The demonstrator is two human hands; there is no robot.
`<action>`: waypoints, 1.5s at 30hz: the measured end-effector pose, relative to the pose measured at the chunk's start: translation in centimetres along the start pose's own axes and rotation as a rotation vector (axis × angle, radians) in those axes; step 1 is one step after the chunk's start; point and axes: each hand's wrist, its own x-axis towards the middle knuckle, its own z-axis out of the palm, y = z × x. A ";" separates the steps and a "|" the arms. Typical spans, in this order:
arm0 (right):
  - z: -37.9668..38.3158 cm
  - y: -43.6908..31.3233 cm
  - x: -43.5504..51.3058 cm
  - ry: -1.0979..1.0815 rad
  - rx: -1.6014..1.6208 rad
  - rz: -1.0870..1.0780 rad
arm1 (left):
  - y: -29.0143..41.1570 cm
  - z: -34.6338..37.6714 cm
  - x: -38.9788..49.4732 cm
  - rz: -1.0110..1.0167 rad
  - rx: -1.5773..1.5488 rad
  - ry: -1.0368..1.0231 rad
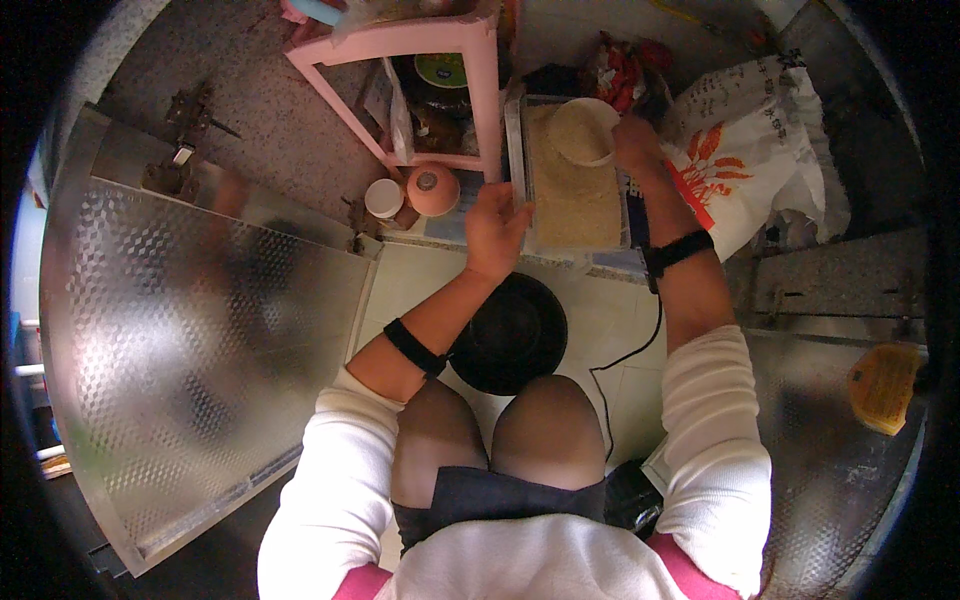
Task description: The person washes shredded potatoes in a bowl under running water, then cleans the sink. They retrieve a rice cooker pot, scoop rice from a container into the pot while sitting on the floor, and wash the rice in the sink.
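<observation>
A clear plastic bin (628,225) filled with pale rice (576,214) stands inside the low cabinet in front of me. My right hand (637,148) grips the right side of a white cup (600,112), which lies tilted in the rice at the bin's far end and has grains inside. My left hand (496,229) holds the bin's left edge near its front corner, thumb over the rim. Below my forearms a black round pan or basin (510,337) rests on the tiled floor, close to my knees.
A pink plastic rack (480,90) stands left of the bin, near a white-lidded jar (384,199) and an orange bowl (433,189). A printed white sack (739,150) leans at right. Open cabinet doors (187,315) flank me; a cord (634,352) crosses the floor.
</observation>
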 end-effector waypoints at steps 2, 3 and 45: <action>0.0 0.9 -0.1 -0.063 -0.098 -0.184 | 0.1 0.0 -0.1 -0.023 -0.022 -0.021; 0.0 1.3 -0.1 -0.095 -0.020 -0.169 | 0.2 0.0 -0.1 -0.028 -0.050 -0.010; -9.3 -8.9 -21.9 -0.988 1.505 0.289 | -1.2 -2.3 0.6 0.221 -0.022 0.011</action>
